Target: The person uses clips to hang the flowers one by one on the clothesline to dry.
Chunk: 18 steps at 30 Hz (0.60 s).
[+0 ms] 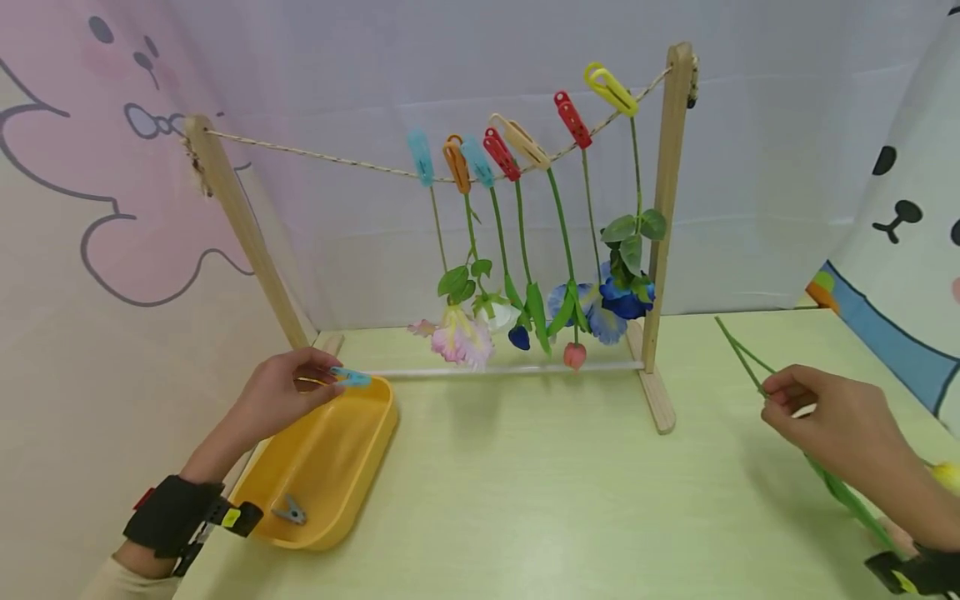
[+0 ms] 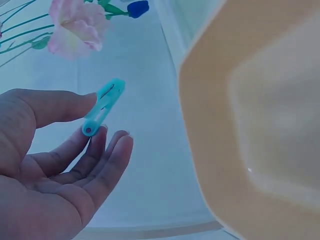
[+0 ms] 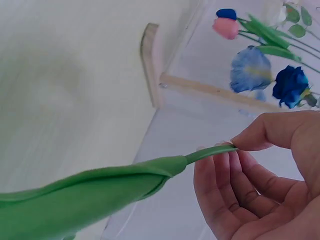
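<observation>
My left hand [image 1: 288, 387] pinches a light blue clothespin [image 2: 104, 107] between thumb and fingertips, above the far end of a yellow tray [image 1: 386, 433]. Off to the right, my right hand [image 1: 840, 421] pinches the green stem [image 3: 212, 151] of an artificial flower, whose broad green leaf [image 3: 100, 200] hangs below the grip. The stem's thin end points up and left, toward the rack. Between the hands, a rope [image 1: 315, 155] carries several clothespins in blue, orange, red, beige and yellow, with artificial flowers hanging head down, among them a pink bloom [image 1: 461, 337] and a coral tulip [image 1: 574, 356].
The rope is tied between a left wooden post [image 1: 251, 237] and a right wooden post [image 1: 667, 183], joined low by a white rod [image 1: 495, 370]. A grey clothespin [image 1: 289, 510] lies in the tray. A yellow bloom [image 1: 948, 475] shows at the table's right edge.
</observation>
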Available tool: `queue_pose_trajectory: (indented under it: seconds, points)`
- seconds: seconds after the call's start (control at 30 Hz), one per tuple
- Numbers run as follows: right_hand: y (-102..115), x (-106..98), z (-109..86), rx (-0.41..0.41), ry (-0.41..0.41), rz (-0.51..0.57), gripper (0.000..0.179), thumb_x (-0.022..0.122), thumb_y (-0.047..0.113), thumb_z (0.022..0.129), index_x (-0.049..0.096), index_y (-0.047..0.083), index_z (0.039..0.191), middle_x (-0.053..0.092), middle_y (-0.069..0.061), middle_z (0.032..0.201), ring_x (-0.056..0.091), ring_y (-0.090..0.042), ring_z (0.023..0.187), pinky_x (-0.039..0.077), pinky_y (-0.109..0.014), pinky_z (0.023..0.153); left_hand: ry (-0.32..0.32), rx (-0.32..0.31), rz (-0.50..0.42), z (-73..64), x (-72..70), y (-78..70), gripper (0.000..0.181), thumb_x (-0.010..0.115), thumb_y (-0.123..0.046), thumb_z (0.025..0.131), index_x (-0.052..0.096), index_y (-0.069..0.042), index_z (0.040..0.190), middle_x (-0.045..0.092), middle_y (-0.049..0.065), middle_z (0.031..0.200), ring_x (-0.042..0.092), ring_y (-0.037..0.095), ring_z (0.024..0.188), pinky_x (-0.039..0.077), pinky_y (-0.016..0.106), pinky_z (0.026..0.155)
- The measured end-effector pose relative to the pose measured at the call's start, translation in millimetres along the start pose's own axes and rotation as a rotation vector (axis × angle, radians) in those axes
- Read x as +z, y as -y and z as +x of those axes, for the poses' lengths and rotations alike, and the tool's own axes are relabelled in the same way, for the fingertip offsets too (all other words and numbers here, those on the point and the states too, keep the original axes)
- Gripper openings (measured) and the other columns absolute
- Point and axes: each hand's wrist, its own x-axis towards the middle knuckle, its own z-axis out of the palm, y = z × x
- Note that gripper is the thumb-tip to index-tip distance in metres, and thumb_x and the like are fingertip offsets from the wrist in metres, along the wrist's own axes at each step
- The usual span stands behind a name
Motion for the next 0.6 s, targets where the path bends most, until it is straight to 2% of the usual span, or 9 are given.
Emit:
queue_pose_trajectory:
  seconds: [0.1,0.2,0.3,0.43,0.6]
  points:
    - [14,-1,2.4,-0.038,-0.019,0.047,0.007,0.071,0.011,0.08,0.069,0.012,0.086,0.07,0.0,0.07,0.057,0.007,0.054,0.046,-0.02,0.042,-0.031,0.016,-0.004,2.1,-2.6,-4.5,0.029,0.075,-0.013,0.087,0.065,0.001,0.109,0.069,0.012,0.098,0.069,0.025,0.086,0.06,0.037,0.074]
    - [28,2,5.9,-0.086,-0.035,0.099,0.009,0.072,0.01,0.082,0.069,0.014,0.089,0.07,0.001,0.074,0.058,0.011,0.059,0.049,-0.01,0.048,-0.078,0.013,-0.029,5.5,-2.7,-8.8,0.03,0.074,-0.018,0.088,0.066,-0.001,0.112,0.069,0.01,0.099,0.068,0.022,0.086,0.059,0.02,0.074]
    - [47,7,10.1,-0.115,-0.045,0.153,0.011,0.072,0.009,0.084,0.07,0.013,0.093,0.071,0.001,0.077,0.059,0.009,0.065,0.048,-0.003,0.054,-0.118,0.001,-0.109,10.5,-3.0,-15.0,0.032,0.074,-0.021,0.087,0.066,-0.003,0.113,0.069,0.008,0.101,0.068,0.02,0.088,0.053,0.007,0.074]
    - [77,16,18.9,-0.159,-0.037,0.22,0.012,0.071,0.008,0.085,0.071,0.012,0.097,0.072,0.0,0.081,0.064,-0.002,0.069,0.051,-0.006,0.057,-0.153,0.011,-0.23,20.9,-4.9,-24.5,0.032,0.074,-0.021,0.087,0.067,-0.005,0.114,0.069,0.007,0.105,0.068,0.015,0.092,0.054,0.008,0.075]
    - [121,34,35.1,-0.25,-0.018,0.307,0.011,0.07,0.004,0.085,0.071,0.01,0.095,0.072,0.001,0.082,0.067,-0.01,0.072,0.059,-0.02,0.058,-0.214,0.062,-0.332,33.3,-8.5,-42.0,0.034,0.073,-0.019,0.088,0.068,-0.004,0.118,0.07,0.011,0.108,0.069,0.008,0.092,0.054,0.01,0.077]
